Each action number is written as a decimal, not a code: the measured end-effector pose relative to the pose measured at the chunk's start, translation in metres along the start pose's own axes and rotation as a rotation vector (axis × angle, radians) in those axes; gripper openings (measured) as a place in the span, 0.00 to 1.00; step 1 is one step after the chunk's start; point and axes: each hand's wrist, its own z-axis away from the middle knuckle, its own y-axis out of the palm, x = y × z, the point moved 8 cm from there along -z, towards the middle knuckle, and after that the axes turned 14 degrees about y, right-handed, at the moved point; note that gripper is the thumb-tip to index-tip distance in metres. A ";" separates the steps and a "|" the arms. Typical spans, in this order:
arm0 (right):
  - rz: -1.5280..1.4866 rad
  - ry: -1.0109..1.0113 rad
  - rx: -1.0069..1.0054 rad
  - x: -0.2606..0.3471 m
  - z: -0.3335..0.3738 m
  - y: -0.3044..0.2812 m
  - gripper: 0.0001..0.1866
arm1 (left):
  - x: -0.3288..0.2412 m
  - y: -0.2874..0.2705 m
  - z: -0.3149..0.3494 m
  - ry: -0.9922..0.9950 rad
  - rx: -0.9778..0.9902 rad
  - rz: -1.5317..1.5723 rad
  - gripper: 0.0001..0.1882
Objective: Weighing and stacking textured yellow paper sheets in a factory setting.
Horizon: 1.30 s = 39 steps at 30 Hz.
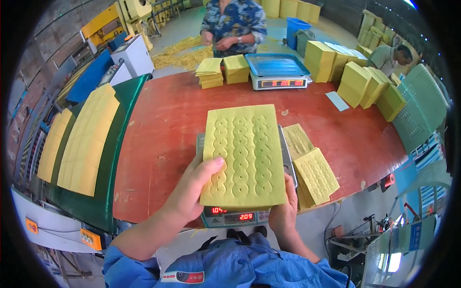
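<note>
A stack of yellow embossed paper sheets (pixel 245 153) lies on a grey digital scale (pixel 230 217) at the near edge of the red table (pixel 163 125). My left hand (pixel 192 189) grips the stack's near left side, thumb on top. My right hand (pixel 284 211) holds the stack's near right corner from beneath. The scale's red display glows just below the sheets.
Two smaller yellow stacks (pixel 314 175) lie right of the scale. A second scale (pixel 277 72) and more yellow stacks (pixel 223 71) stand at the far side, where a person (pixel 234 26) stands. Yellow sheets ride a green conveyor (pixel 86 139) at left. Another person (pixel 391 57) sits far right.
</note>
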 end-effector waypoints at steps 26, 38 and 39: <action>-0.070 0.125 0.018 0.097 0.009 -0.150 0.27 | 0.000 0.150 -0.022 0.475 0.113 -0.222 0.28; 0.224 0.238 -0.362 0.160 -0.120 -0.535 0.22 | 0.345 0.333 -0.191 -0.365 0.190 -0.120 0.30; 0.232 0.244 -0.358 0.171 -0.136 -0.562 0.22 | 0.363 0.358 -0.205 -0.397 0.188 -0.107 0.30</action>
